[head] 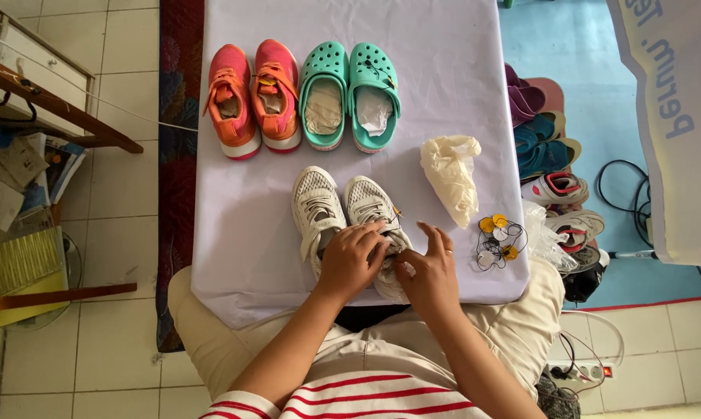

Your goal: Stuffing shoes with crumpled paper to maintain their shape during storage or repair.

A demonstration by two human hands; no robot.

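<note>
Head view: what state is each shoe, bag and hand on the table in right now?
White sneakers: side by side, laced; right shoe partly covered by both hands.
Pink sneakers: paired, upright, paper stuffed inside.
Green clogs: paired, upright, paper stuffed inside.
Plastic bag: crumpled, lying loose.
Yellow tags: loose pile with black strings.
Left hand: resting on the right white sneaker.
Right hand: fingers at the same shoe's opening.

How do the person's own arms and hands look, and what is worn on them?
Both forearms are bare, no sleeves reaching them. The right hand wears a thin ring on one finger. The left hand shows no jewellery. Near the shoulders, a white shirt with red stripes appears.
</note>
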